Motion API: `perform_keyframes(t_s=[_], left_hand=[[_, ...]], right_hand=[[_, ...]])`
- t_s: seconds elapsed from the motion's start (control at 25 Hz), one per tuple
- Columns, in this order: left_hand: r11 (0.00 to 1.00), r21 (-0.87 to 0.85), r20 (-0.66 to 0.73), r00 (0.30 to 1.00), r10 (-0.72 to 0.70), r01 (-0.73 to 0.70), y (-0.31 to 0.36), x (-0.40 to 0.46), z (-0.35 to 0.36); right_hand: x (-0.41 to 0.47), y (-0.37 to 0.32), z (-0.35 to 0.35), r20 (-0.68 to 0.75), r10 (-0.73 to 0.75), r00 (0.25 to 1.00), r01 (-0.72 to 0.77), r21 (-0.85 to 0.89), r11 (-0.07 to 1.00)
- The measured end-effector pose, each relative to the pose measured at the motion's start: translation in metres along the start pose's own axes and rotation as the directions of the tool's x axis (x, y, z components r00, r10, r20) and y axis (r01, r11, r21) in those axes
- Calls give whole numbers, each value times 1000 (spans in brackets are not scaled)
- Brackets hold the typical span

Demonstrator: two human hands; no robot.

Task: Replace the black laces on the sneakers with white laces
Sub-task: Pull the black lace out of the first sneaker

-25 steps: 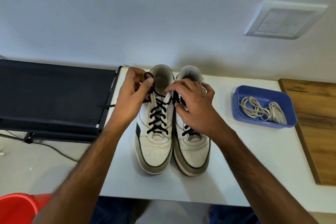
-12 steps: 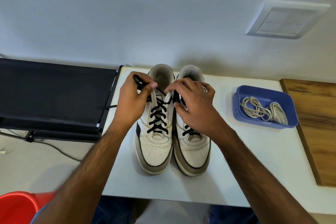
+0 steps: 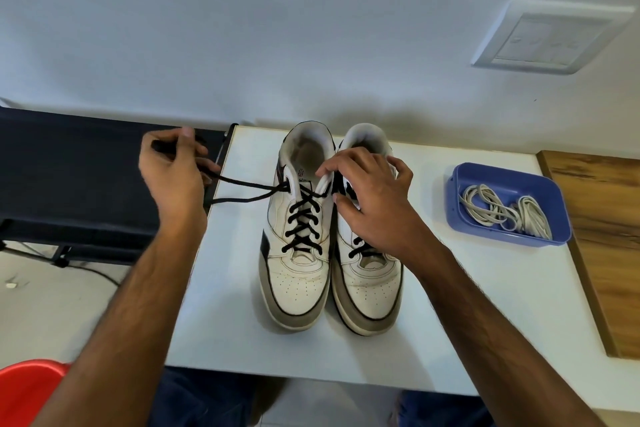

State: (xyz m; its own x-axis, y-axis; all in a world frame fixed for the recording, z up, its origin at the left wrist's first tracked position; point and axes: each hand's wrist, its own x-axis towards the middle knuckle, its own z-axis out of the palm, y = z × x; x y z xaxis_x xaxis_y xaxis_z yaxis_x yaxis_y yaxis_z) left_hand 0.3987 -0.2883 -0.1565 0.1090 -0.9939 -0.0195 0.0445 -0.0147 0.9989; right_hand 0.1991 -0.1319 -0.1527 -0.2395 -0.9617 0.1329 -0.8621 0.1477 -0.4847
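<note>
Head view: two sneakers stand side by side mid-table [image 3: 485, 305], toes at 6 o'clock, heels near the far edge at 12. The left shoe [image 3: 298, 274] carries a black lace [image 3: 301, 224] criss-crossed up the tongue; two strands run out toward 9 o'clock, past the table's left edge, over a black surface [image 3: 76, 184]. The left hand [image 3: 173, 177] grips those strands, fingers curled. The right hand [image 3: 367, 204] pinches the tongue top, covering the right shoe [image 3: 370, 288]. At 3 o'clock a blue tray [image 3: 460, 215] holds white laces [image 3: 502, 215], bare table between. Since the earlier frames the left hand has moved from the shoe out to 9 o'clock, drawing the strands taut
</note>
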Motion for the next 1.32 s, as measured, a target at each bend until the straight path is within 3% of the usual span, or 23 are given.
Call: perform_keyframes(t_s=[0.12,0.24,0.32,0.44,0.52,0.68,0.8,0.92,1.04,1.16,1.32], left_hand=[[945,312,269,963,16,-103,-16,5,4],[708,597,435,894,108,-376,-20,-3,12],[642,616,449,873,190,-457,-9,-16,15],[573,536,622,749,228,-620,-4,-27,21],[579,505,708,691,148,-641,-8,-33,28],[581,526,710,697,101,-621,-13,-31,32],[699,454,743,668,45,-553,-9,-24,26],[777,404,768,640,-2,-482,-6,-20,19],[837,387,783,618,-75,-388,-5,-15,13],[882,370,782,610,-127,-291,-5,-13,10],[896,326,787,611,-80,-302,-4,-17,13]], right_hand=[[0,-2,0,-16,0,1000,1,16,1000],[1,-5,2,-37,23,999,-22,35,999],[4,-10,3,-58,32,998,-32,11,999],[18,-23,3,-13,62,998,-63,-52,997],[28,-32,3,88,107,990,-96,-123,988],[38,-42,3,172,180,969,-160,-123,979],[36,-44,10,89,157,984,-154,-40,987],[30,-40,7,-98,111,989,-100,114,988],[18,-28,-7,-290,113,950,-107,38,994],[5,-26,-14,-261,197,945,-177,100,979],[14,-47,-6,-202,64,977,-71,-31,997]])
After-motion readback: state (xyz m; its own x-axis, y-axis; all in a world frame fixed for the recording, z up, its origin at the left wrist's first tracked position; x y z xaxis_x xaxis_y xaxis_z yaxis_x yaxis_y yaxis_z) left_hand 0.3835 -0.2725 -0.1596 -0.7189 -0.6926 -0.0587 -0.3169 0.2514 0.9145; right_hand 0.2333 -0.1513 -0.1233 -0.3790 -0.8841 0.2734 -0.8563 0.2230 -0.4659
